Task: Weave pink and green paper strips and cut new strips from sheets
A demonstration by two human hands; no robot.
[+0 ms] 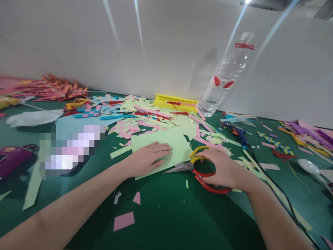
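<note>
My left hand point(148, 156) lies flat with fingers stretched out on a light green sheet of paper point(174, 142), which rests on the green table. My right hand point(223, 166) is wrapped round the handles of a pair of scissors point(179, 168), one handle yellow and the other red. The blades point left along the near edge of the sheet and look nearly together. Whether they touch the paper I cannot tell. Small pink scraps point(124, 221) lie on the table below the hands.
Cut paper strips point(145, 118) are heaped behind the sheet. A clear plastic bottle point(221, 80) stands tilted in view near the white wall. On the right lie a blue glue gun point(238, 133) with a black cord and a white spoon point(309, 166). A purple device point(15, 159) sits far left.
</note>
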